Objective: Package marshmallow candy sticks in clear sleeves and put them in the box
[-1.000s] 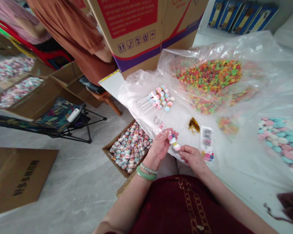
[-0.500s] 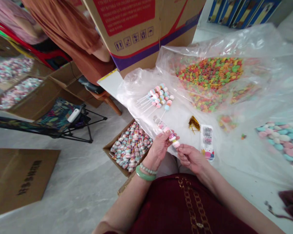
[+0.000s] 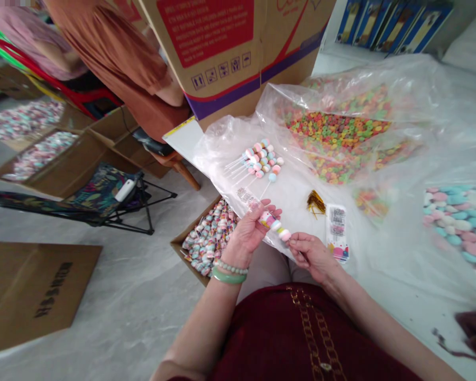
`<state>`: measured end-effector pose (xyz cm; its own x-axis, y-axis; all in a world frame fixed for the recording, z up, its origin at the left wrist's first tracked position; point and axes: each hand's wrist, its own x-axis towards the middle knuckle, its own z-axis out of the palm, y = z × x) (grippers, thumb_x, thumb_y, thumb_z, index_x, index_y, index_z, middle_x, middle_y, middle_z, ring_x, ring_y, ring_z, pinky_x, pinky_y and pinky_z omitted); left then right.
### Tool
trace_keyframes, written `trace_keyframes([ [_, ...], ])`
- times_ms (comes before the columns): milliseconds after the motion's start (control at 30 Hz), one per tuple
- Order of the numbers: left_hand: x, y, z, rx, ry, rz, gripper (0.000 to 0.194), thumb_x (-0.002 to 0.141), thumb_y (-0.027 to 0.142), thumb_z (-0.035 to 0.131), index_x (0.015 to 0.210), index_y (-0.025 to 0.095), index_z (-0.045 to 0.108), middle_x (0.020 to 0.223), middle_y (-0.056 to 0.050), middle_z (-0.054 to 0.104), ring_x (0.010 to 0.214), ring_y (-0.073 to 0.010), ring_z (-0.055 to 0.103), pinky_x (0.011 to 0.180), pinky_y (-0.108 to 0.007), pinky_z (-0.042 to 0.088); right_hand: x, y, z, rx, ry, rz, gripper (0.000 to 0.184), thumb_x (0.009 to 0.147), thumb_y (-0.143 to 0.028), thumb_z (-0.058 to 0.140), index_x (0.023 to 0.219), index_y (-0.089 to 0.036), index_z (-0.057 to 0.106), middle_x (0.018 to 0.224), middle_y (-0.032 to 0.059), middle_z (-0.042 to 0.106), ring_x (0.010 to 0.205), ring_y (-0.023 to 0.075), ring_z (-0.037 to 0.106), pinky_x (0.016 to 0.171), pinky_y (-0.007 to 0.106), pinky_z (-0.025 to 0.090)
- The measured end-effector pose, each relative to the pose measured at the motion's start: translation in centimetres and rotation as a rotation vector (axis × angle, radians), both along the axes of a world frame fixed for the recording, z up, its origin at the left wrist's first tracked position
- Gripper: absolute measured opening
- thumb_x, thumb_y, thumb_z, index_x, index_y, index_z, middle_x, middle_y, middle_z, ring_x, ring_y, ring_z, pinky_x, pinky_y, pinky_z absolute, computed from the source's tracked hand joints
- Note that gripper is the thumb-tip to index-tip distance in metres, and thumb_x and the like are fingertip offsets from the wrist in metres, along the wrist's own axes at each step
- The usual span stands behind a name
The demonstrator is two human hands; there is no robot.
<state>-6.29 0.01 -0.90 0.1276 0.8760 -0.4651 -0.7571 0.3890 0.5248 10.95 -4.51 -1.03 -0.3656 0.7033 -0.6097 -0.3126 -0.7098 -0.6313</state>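
Fingers (image 3: pixel 266 209) of the left hand (image 3: pixel 248 233) are curled around a candy skewer (image 3: pixel 273 225), gripping it mid-stick, with its clear wrapper end poking out up and to the left past the fingertips. Right hand (image 3: pixel 311 253) is pinching the other end, thumb and forefinger closed right at the pink candy on the tip. So both hands hold the same skewer, just above the near edge of the desk (image 3: pixel 381 296).

Only the head view to go on. Just beyond the left fingers lies a bunch of finished candy skewers (image 3: pixel 262 159) on clear plastic sheeting (image 3: pixel 222 143). Just past the right fingers there's a little bundle of gold twist ties (image 3: pixel 314 202) and beside it a stack of printed labels (image 3: pixel 336 233). Further out is a big bag of colourful ring candies (image 3: pixel 337 137), and well off to the right of the right hand a pile of pastel candies (image 3: pixel 460 217). Below the left hand, on the floor, sits a cardboard box of wrapped skewers (image 3: pixel 208 238). A big carton (image 3: pixel 230 47) stands behind it all.
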Motion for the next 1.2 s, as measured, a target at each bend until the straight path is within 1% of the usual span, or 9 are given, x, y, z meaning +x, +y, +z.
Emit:
trace_keyframes([
  [200, 1.0, -0.8, 0.1, 0.069, 0.096, -0.015, 0.017, 0.077, 0.024, 0.065, 0.087, 0.01, 0.064, 0.081, -0.007, 0.066, 0.079, -0.0208, 0.066, 0.071, -0.03, 0.051, 0.4, 0.1, 0.0, -0.049, 0.055, -0.024, 0.022, 0.056, -0.025, 0.073, 0.067, -0.014, 0.057, 0.046, -0.0084, 0.042, 0.035, 0.001, 0.024, 0.035, 0.016, 0.012],
  [333, 2.3, -1.6, 0.3, 0.1, 0.12, 0.012, 0.021, 0.073, 0.029, 0.069, 0.084, 0.012, 0.063, 0.08, -0.006, 0.066, 0.08, -0.0209, 0.066, 0.076, -0.032, 0.051, 0.0, -0.5, 0.0, 0.054, -0.127, -0.01, 0.02, 0.062, -0.03, 0.068, 0.071, -0.016, 0.057, 0.046, -0.0085, 0.041, 0.035, 0.0034, 0.023, 0.035, 0.019, 0.011],
  [567, 3.2, -1.9, 0.2, 0.036, 0.104, 0.048, 0.024, 0.075, 0.034, 0.066, 0.087, 0.014, 0.062, 0.088, -0.008, 0.066, 0.087, -0.0229, 0.065, 0.079, -0.036, 0.049, -0.1, -2.0, -0.1, 0.882, -0.825, 0.12, 0.018, 0.082, -0.026, 0.049, 0.071, -0.019, 0.061, 0.07, 0.0015, 0.059, 0.069, 0.0152, 0.053, 0.065, 0.027, 0.038],
  [633, 3.5, -2.0, 0.2, 0.04, 0.121, 0.037, 0.026, 0.076, 0.037, 0.065, 0.088, 0.014, 0.062, 0.09, -0.009, 0.066, 0.088, -0.024, 0.065, 0.077, -0.035, 0.049, -0.1, -2.1, 0.0, 0.985, -0.887, 0.136, 0.02, 0.084, -0.024, 0.045, 0.077, -0.019, 0.063, 0.078, 0.0037, 0.062, 0.076, 0.0172, 0.055, 0.071, 0.029, 0.039],
  [767, 4.2, -2.4, 0.7, 0.087, 0.123, -0.014, 0.03, 0.076, 0.042, 0.064, 0.084, 0.013, 0.061, 0.085, -0.009, 0.066, 0.084, -0.0248, 0.066, 0.076, -0.037, 0.05, -0.3, -1.7, 0.3, 0.751, -0.718, 0.061, 0.014, 0.08, -0.026, 0.051, 0.073, -0.02, 0.062, 0.064, -0.0004, 0.056, 0.061, 0.0131, 0.05, 0.057, 0.024, 0.038],
  [900, 4.3, -2.6, 0.9, 0.08, 0.105, -0.099, 0.03, 0.077, 0.042, 0.063, 0.082, 0.012, 0.06, 0.08, -0.008, 0.066, 0.078, -0.0255, 0.067, 0.076, -0.039, 0.051, -0.2, -0.8, 0.2, 0.197, -0.116, 0.064, 0.014, 0.071, -0.029, 0.061, 0.079, -0.018, 0.057, 0.05, -0.008, 0.042, 0.036, 0.0049, 0.024, 0.034, 0.019, 0.015],
  [967, 3.7, -2.2, 0.8, 0.035, 0.091, -0.168, 0.027, 0.078, 0.039, 0.062, 0.084, 0.012, 0.061, 0.082, -0.009, 0.067, 0.077, -0.0252, 0.067, 0.077, -0.04, 0.051, 0.1, -0.6, 0.0, 0.049, 0.133, 0.083, 0.02, 0.067, -0.027, 0.067, 0.08, -0.017, 0.056, 0.05, -0.0089, 0.041, 0.036, 0.0031, 0.02, 0.033, 0.018, 0.01],
  [1100, 2.1, -1.1, 0.6, -0.029, 0.107, -0.066, 0.022, 0.073, 0.014, 0.065, 0.094, 0.014, 0.061, 0.092, -0.008, 0.067, 0.084, -0.0217, 0.066, 0.082, -0.037, 0.051, 0.4, -0.5, -0.2, -0.014, 0.247, 0.052, 0.021, 0.065, -0.024, 0.071, 0.076, -0.014, 0.057, 0.051, -0.008, 0.042, 0.038, 0.0017, 0.023, 0.033, 0.015, 0.012],
  [1200, 1.4, -0.4, 0.9, -0.023, 0.058, 0.021, 0.024, 0.075, 0.015, 0.065, 0.098, 0.014, 0.06, 0.092, -0.008, 0.066, 0.088, -0.0227, 0.065, 0.084, -0.04, 0.05, 0.2, -0.6, -0.1, 0.042, 0.151, 0.015, 0.022, 0.063, -0.026, 0.072, 0.077, -0.014, 0.06, 0.055, -0.0062, 0.046, 0.04, 0.0022, 0.029, 0.034, 0.015, 0.015],
])
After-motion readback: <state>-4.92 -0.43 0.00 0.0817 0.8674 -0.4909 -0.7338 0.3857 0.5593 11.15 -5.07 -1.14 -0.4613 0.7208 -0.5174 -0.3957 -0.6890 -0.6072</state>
